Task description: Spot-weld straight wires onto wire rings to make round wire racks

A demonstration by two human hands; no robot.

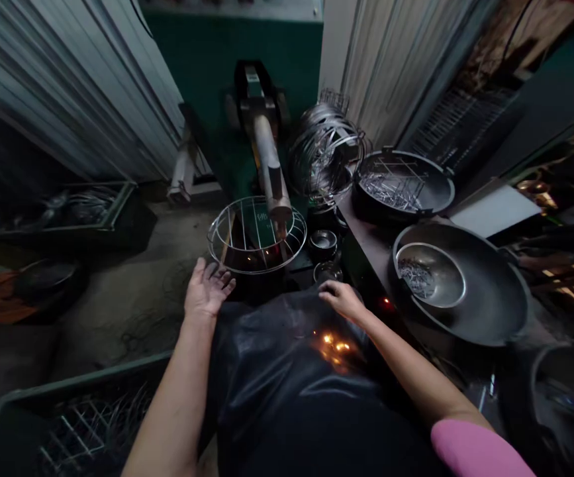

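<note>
A round wire basket or rack (257,270) of shiny metal sits under the spot welder's arm (269,156), whose tip reaches down inside the ring. My left hand (208,288) is open beside the near left rim, palm turned up and fingers spread, with nothing in it. My right hand (341,299) is closed, its fingers curled above the dark apron (277,377), close to small metal cups (323,242). Whether anything is between those fingers is hidden. Orange sparks (335,344) glow in front of the apron near my right wrist.
At the right, a large pan (495,298) holds a steel bowl (458,275) of small metal pieces. Behind it another pan (440,179) contains short rods. Stacked wire rings (324,149) stand beside the welder. Green crates (13,401) with wire parts are at the left.
</note>
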